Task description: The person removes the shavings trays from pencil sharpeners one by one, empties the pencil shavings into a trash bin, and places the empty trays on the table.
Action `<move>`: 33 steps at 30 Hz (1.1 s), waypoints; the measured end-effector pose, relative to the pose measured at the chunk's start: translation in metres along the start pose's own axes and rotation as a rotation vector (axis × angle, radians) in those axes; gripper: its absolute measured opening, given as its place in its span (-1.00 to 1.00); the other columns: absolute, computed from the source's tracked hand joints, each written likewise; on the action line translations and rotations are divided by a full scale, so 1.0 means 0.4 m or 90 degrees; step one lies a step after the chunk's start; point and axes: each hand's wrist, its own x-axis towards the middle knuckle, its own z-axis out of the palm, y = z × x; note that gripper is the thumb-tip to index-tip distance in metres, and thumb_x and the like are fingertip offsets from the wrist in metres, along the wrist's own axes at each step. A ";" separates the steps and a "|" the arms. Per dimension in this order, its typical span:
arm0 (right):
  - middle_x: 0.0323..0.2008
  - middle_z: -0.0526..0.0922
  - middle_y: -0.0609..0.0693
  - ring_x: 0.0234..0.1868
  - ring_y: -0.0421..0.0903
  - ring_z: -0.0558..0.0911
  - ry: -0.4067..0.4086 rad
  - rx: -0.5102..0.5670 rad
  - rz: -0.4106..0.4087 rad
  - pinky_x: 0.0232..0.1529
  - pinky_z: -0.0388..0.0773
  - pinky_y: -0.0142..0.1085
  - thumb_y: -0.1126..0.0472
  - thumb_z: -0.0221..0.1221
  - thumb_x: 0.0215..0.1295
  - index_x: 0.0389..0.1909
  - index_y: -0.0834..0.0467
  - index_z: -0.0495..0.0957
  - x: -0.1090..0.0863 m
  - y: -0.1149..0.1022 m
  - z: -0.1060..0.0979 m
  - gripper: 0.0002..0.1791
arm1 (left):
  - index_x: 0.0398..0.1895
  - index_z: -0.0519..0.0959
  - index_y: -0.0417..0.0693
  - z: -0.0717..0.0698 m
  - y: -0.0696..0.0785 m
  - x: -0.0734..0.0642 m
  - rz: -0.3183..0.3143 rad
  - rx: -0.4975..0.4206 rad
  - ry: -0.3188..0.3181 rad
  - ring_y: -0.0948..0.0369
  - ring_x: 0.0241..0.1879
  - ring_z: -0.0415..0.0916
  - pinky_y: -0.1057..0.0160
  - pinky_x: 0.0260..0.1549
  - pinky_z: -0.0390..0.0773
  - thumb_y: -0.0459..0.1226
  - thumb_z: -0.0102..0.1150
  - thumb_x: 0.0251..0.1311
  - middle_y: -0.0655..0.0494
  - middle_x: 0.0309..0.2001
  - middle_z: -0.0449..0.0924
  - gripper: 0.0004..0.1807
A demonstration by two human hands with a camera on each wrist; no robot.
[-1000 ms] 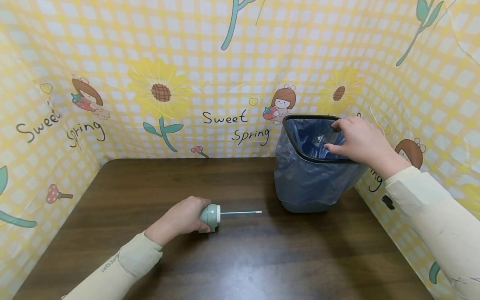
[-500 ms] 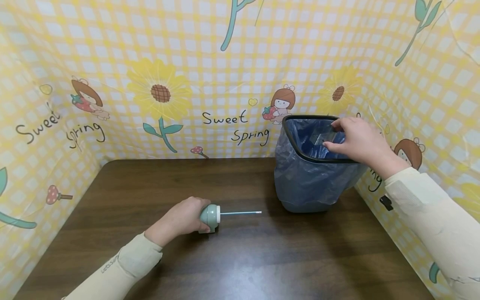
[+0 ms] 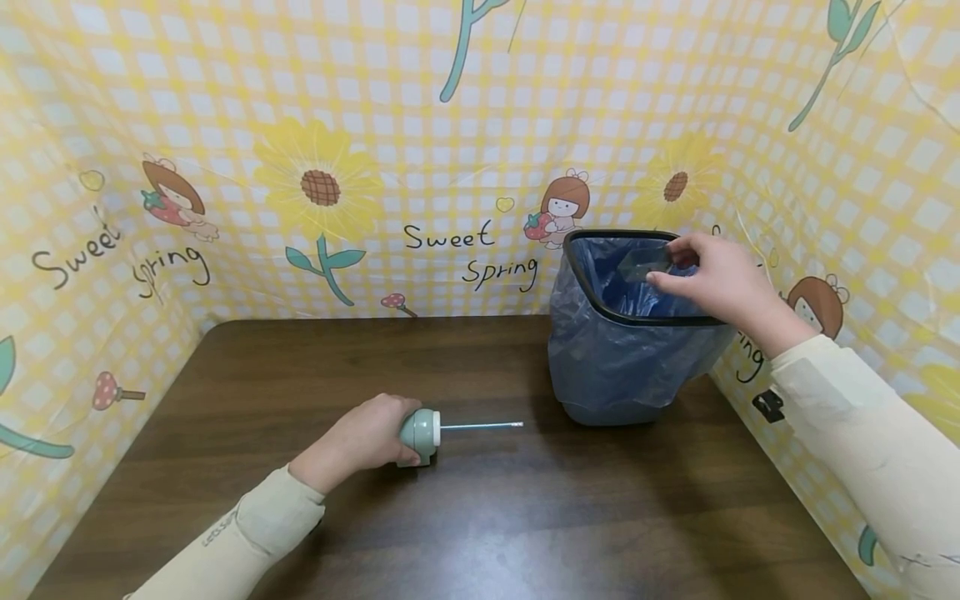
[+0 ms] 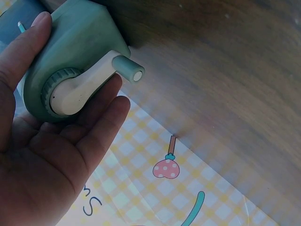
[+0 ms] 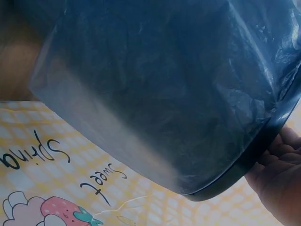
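Observation:
My left hand grips a green crank pencil sharpener lying on the table. A light-blue pencil sticks out of its white front, pointing right. In the left wrist view, the white crank handle with its green knob faces the palm. Over the mouth of the waste bin, my right hand pinches a clear see-through piece, like a small plastic drawer, between thumb and fingers. Its outline is hard to make out against the liner. In the right wrist view, the bin hides most of that hand.
A blue plastic bag lines the bin, folded over its black rim. The bin stands at the back right of the brown wooden table. Yellow checked cloth walls in the back and both sides.
Above the bin, the clear piece has tilted and its edges look different. My right fingers have shifted slightly. The left hand, sharpener and pencil have stayed put.

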 end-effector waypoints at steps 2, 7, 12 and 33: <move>0.15 0.56 0.27 0.18 0.23 0.52 -0.002 0.012 0.004 0.15 0.43 0.19 -0.37 0.23 0.29 0.32 0.25 0.43 -0.001 0.001 -0.001 -0.13 | -0.12 0.65 -0.08 -0.001 0.000 0.001 0.000 -0.001 0.000 0.27 -0.36 0.52 0.17 -0.31 0.60 -0.15 0.73 -0.25 0.20 -0.32 0.64 -0.42; 0.16 0.57 0.26 0.18 0.22 0.53 0.004 0.031 0.011 0.14 0.45 0.18 -0.39 0.21 0.29 0.32 0.24 0.44 -0.006 0.003 0.002 -0.12 | -0.11 0.65 -0.08 -0.001 0.000 0.003 0.001 0.004 0.001 0.27 -0.36 0.52 0.18 -0.31 0.61 -0.15 0.73 -0.24 0.20 -0.31 0.64 -0.42; 0.18 0.57 0.24 0.21 0.21 0.53 0.010 0.052 0.012 0.16 0.46 0.18 -0.38 0.21 0.29 0.34 0.22 0.43 -0.012 0.010 0.013 -0.13 | -0.07 0.64 -0.11 -0.001 0.001 0.004 0.000 0.008 -0.003 0.26 -0.34 0.53 0.17 -0.29 0.62 -0.14 0.73 -0.23 0.18 -0.29 0.65 -0.39; 0.18 0.57 0.22 0.24 0.20 0.53 0.042 0.152 -0.022 0.19 0.46 0.16 -0.30 0.27 0.31 0.34 0.20 0.44 -0.010 -0.016 0.043 -0.19 | -0.04 0.63 -0.13 0.001 0.000 0.002 -0.001 0.020 -0.003 0.25 -0.31 0.54 0.15 -0.26 0.63 -0.13 0.72 -0.23 0.15 -0.25 0.66 -0.36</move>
